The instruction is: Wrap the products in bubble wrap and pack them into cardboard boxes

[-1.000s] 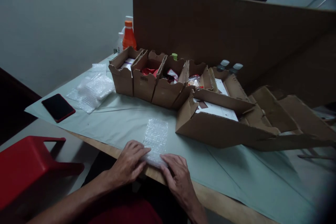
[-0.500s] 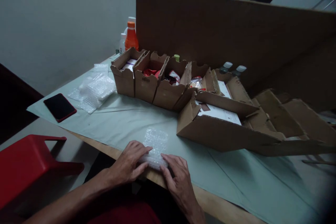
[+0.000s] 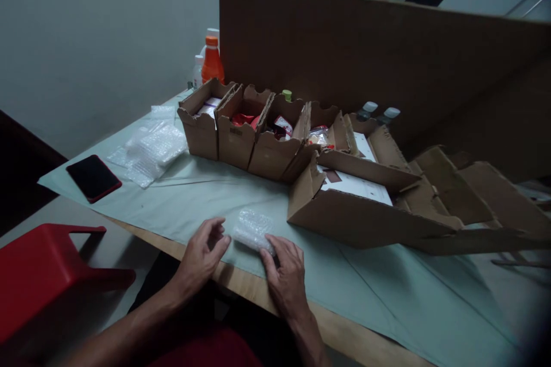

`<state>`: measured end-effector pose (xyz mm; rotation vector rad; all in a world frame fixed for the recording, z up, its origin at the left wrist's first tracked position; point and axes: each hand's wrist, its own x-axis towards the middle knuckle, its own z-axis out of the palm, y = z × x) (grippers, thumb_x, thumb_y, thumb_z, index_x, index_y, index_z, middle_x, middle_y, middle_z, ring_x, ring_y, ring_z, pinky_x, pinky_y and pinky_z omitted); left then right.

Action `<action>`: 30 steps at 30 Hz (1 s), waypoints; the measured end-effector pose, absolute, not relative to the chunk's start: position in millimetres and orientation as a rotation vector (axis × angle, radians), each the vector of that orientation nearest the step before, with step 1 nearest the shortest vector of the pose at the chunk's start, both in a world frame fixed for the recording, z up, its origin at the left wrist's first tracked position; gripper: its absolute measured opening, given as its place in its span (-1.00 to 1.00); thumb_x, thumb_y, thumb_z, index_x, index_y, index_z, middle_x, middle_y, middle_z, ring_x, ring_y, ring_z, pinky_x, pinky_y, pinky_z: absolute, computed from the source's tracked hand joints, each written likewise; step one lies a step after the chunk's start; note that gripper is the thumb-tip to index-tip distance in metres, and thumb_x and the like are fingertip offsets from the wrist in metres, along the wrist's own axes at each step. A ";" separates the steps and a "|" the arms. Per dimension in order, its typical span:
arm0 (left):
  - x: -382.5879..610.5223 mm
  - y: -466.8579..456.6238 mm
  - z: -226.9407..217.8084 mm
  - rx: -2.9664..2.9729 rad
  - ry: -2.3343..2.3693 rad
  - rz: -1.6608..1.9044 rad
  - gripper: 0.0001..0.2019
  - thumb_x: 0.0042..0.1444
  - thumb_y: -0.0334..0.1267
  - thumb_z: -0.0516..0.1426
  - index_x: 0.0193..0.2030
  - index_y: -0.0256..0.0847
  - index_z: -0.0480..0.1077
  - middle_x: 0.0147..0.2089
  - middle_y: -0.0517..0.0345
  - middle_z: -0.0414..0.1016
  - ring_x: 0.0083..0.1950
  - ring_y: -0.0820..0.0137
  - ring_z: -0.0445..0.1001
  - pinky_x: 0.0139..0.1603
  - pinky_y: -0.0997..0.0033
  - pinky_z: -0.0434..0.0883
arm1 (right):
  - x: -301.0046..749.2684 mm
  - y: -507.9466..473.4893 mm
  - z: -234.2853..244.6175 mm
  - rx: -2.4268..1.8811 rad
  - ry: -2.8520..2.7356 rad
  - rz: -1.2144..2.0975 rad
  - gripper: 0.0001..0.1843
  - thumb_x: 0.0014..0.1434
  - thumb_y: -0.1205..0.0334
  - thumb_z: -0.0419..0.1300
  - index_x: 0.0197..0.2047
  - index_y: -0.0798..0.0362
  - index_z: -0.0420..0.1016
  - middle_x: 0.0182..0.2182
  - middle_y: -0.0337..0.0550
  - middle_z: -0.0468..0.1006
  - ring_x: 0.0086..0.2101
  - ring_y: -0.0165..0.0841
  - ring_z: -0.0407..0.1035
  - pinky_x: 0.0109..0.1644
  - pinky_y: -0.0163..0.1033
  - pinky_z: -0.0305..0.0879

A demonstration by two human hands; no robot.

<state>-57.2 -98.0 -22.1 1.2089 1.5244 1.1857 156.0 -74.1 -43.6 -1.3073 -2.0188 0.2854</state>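
Observation:
A rolled piece of clear bubble wrap (image 3: 252,228) lies on the pale green cloth near the table's front edge. Whether anything is inside the roll cannot be made out. My right hand (image 3: 284,272) grips its right end between thumb and fingers. Just to the left of the roll, my left hand (image 3: 202,252) is held apart from it, fingers curved and thumb spread, with nothing in it. Beyond the hands, a long cardboard box (image 3: 344,212) holds a flat white box (image 3: 357,186).
Several open cardboard bins (image 3: 232,140) stand in a row behind. Bubble wrap sheets (image 3: 150,146) and a black phone with a red edge (image 3: 93,178) lie at the left. An orange bottle (image 3: 212,63) stands behind. A red stool (image 3: 47,275) is beside the table.
The bubble wrap has been rolled away from me into a shorter bundle. My left hand has let go and moved off to the left; my right hand has stayed on it.

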 end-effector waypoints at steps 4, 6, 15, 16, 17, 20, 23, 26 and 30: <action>-45.4 -114.3 -9.5 0.485 1.107 1.103 -0.45 -0.01 -0.12 0.36 0.11 -0.24 0.39 0.05 -0.06 0.49 0.04 0.22 0.51 0.12 0.20 0.41 | 155.2 -78.2 -37.3 -1.394 -1.906 0.539 -0.74 0.33 0.10 0.15 -0.03 -0.02 0.58 -0.14 -0.08 0.62 -0.11 -0.21 0.43 0.02 -0.08 0.30; -35.1 -113.5 -7.4 0.392 0.919 1.109 -0.53 -0.09 -0.21 0.41 -0.02 -0.25 0.47 -0.02 -0.01 0.54 0.04 0.23 0.51 0.13 0.28 0.38 | 154.9 -84.4 -31.6 -1.416 -1.881 0.701 -0.75 0.32 0.09 0.15 -0.05 -0.04 0.59 -0.15 -0.11 0.62 -0.11 -0.22 0.43 0.00 -0.11 0.32; -13.4 -105.7 -11.6 0.336 0.788 1.155 -0.61 -0.13 -0.16 0.45 -0.17 -0.24 0.53 -0.25 0.11 0.59 -0.19 0.31 0.52 -0.09 0.37 0.40 | 162.8 -108.9 -19.5 -1.404 -1.459 1.128 -0.37 0.16 -0.07 0.27 0.23 0.00 0.36 0.12 0.02 0.48 0.02 -0.16 0.43 0.09 -0.09 0.36; -12.2 -106.4 -12.0 0.357 0.790 1.147 -0.62 -0.12 -0.14 0.44 -0.17 -0.24 0.53 -0.26 0.11 0.59 -0.19 0.30 0.51 -0.10 0.36 0.40 | 163.3 -110.4 -19.3 -1.353 -1.390 1.270 -0.33 0.15 -0.08 0.28 0.26 0.01 0.32 0.09 0.02 0.50 -0.02 -0.18 0.45 0.04 -0.13 0.40; -11.1 -106.7 -12.9 0.382 0.791 1.134 -0.62 -0.11 -0.12 0.44 -0.18 -0.24 0.53 -0.27 0.11 0.59 -0.20 0.31 0.51 -0.10 0.37 0.40 | 164.3 -111.4 -18.6 -1.311 -1.340 1.379 -0.35 0.15 -0.08 0.28 0.23 0.03 0.35 0.02 0.00 0.54 -0.08 -0.21 0.48 -0.02 -0.17 0.42; -8.7 -100.5 -17.8 0.497 0.783 1.086 -0.58 -0.08 -0.06 0.43 -0.16 -0.25 0.51 -0.28 0.11 0.58 -0.23 0.34 0.50 -0.14 0.40 0.39 | 175.8 -110.4 -8.4 -1.328 -1.320 1.388 -0.57 0.17 -0.05 0.27 -0.01 0.05 0.50 -0.24 -0.11 0.59 -0.26 -0.29 0.48 -0.18 -0.27 0.42; -7.7 -76.6 -22.4 0.654 0.832 1.122 -0.56 0.06 0.04 0.33 -0.04 -0.22 0.47 -0.20 0.08 0.59 -0.18 0.34 0.51 -0.08 0.38 0.40 | 208.6 -101.8 25.5 -1.423 -1.354 1.132 -0.61 0.15 -0.06 0.28 -0.08 0.04 0.54 -0.30 -0.13 0.59 -0.36 -0.33 0.45 -0.30 -0.31 0.40; -3.3 -39.6 -26.5 0.911 0.973 1.155 -0.58 0.17 0.06 0.21 0.00 -0.22 0.44 -0.11 0.00 0.61 -0.07 0.26 0.54 0.04 0.28 0.40 | 259.5 -82.7 81.5 -1.476 -1.374 0.777 -0.59 0.09 -0.05 0.32 -0.06 0.01 0.56 -0.27 -0.13 0.62 -0.38 -0.34 0.46 -0.33 -0.32 0.40; 9.2 -6.3 -37.0 1.206 1.156 1.155 -0.67 0.04 -0.04 0.24 -0.15 -0.23 0.48 -0.20 0.00 0.62 -0.12 0.22 0.57 -0.03 0.24 0.45 | 325.1 -40.3 152.0 -1.639 -1.343 0.213 -0.54 0.07 -0.06 0.26 -0.03 0.03 0.56 -0.27 -0.10 0.60 -0.36 -0.31 0.43 -0.29 -0.27 0.37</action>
